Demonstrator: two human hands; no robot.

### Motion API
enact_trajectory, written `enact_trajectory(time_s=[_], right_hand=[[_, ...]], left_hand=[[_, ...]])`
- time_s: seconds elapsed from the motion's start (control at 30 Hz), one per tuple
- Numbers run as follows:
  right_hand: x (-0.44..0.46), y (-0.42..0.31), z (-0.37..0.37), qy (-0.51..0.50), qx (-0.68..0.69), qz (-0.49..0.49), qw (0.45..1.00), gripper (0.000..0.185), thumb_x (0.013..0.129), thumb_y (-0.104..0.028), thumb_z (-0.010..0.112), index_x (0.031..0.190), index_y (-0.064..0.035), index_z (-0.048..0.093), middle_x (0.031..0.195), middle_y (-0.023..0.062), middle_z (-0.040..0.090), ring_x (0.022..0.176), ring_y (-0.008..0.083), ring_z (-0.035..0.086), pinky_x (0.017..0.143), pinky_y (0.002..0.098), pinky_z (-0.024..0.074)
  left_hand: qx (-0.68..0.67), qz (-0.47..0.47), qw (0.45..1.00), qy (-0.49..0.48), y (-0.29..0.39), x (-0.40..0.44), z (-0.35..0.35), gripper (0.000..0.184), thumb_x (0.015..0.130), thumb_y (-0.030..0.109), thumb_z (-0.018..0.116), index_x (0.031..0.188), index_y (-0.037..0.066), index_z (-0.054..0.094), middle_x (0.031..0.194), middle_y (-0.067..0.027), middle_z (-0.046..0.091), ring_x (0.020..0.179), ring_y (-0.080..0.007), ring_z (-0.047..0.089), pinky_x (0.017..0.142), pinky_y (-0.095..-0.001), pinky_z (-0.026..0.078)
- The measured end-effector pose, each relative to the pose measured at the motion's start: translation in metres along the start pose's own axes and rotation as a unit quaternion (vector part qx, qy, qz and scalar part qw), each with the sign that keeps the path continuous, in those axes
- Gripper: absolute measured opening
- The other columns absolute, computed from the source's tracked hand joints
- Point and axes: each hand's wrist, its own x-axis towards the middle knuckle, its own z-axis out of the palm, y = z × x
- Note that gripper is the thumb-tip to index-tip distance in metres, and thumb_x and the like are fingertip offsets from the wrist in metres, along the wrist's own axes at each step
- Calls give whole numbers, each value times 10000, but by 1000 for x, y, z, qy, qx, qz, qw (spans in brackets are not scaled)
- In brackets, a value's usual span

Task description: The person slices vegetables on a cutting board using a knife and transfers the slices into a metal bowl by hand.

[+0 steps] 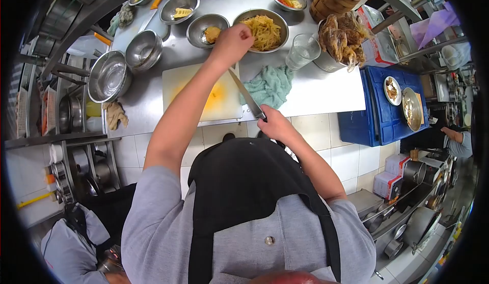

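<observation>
Knife (246,94): one, held low over the counter's near edge; its blade is slanted forward and leftward from the fingers, its tip by the right side of the cutting board (178,83).
Steel counter (331,90): one, by which all the foods and bowls are borne.
Blue chest (351,123): one, placed right of the counter; one white plate (392,90) and one round pan (411,109) are carried on top.
Board: one, pale, stained yellow near its middle.
Pot (328,62): one, filled with brown, glossy food (342,39).
Bowl of pale yellow shreds (268,33): one, set ahead of the green cloth (270,86), which is crumpled beside the board.
Smaller food bowls: one with an orange-brown lump (212,33), one with yellow slices (182,12), one with red and pale pieces (289,0).
Clear container (304,51): one, stood between the shreds and the pot.
Left hand (237,40): held over the left rim of the shreds bowl; fingers curled closely together, though whether anything is pinched cannot be told.
Right hand (275,123): fingers clamped around the knife's dark handle, the blade extended beyond them.
</observation>
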Motion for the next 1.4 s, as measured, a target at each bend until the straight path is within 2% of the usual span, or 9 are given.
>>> enact_trajectory(time_s=[0.17, 0.23, 0.43, 0.57, 0.7, 0.87, 1.03, 1.13, 1.4], right_hand=[[6, -7, -6, -34, 2, 17, 999, 334, 932, -155, 625, 1206, 30, 580, 966, 294, 695, 941, 481, 681, 834, 511, 525], [11, -5, -7, -34, -4, -8, 999, 326, 931, -152, 626, 1203, 24, 585, 966, 291, 703, 922, 478, 685, 823, 511, 526], [23, -5, -11, -61, -23, -17, 998, 344, 918, -157, 629, 1201, 34, 584, 973, 293, 709, 927, 467, 690, 827, 501, 528], [28, -9, -9, -85, -11, 20, 996, 335, 919, -157, 617, 1186, 42, 590, 965, 285, 702, 919, 425, 700, 819, 487, 528], [32, -12, -6, -88, -47, -12, 995, 358, 920, -171, 619, 1210, 38, 601, 1026, 293, 692, 951, 431, 691, 842, 489, 522], [32, -21, 0, -81, -64, 10, 995, 427, 921, -172, 625, 1288, 44, 595, 1056, 295, 697, 982, 436, 689, 870, 483, 524], [24, -18, 11, -61, -45, 1, 997, 437, 919, -166, 620, 1300, 44, 588, 1033, 305, 702, 989, 441, 696, 879, 485, 527], [18, -22, 13, -72, -46, -18, 996, 409, 915, -154, 612, 1272, 45, 578, 987, 314, 703, 963, 463, 696, 857, 513, 526], [26, -57, 29, -64, -158, -77, 982, 296, 919, -109, 590, 1166, 44, 534, 882, 305, 701, 874, 485, 700, 776, 567, 543]], left_hand=[[-24, 41, 998, 37, -6, 33, -16, 203, 959, 236, 664, 1046, 69, 740, 997, -150, 772, 893, -319, 741, 788, -412, 561], [54, -30, 998, 14, -7, 21, -61, 255, 981, 248, 687, 1112, 34, 733, 993, -98, 786, 888, -223, 736, 801, -349, 555], [140, -137, 975, 104, -114, -114, -158, 314, 953, 284, 718, 1121, 18, 725, 992, -151, 763, 915, -278, 735, 825, -384, 559], [105, -324, 940, -5, -136, -202, -119, 434, 901, 287, 767, 1212, -3, 684, 1078, -180, 748, 996, -304, 724, 889, -396, 555], [128, -228, 964, 48, -134, -215, -79, 475, 872, 204, 797, 1272, -2, 644, 1100, -181, 730, 1038, -306, 715, 931, -384, 543], [18, -345, 938, -42, -102, -184, -84, 414, 880, 127, 768, 1244, -11, 626, 1192, -173, 707, 1117, -291, 687, 982, -370, 524], [157, 68, 980, 103, -112, -176, -73, 342, 864, 5, 682, 1202, 35, 641, 1217, -143, 679, 1209, -342, 632, 1031, -433, 527], [235, 190, 953, -1, -128, -195, -72, 360, 838, -23, 674, 1192, 45, 653, 1245, -148, 655, 1245, -377, 598, 1055, -461, 522], [166, 137, 974, 75, -144, -217, -55, 318, 817, -42, 686, 1130, 13, 669, 1238, -144, 649, 1220, -374, 613, 1036, -452, 535]])
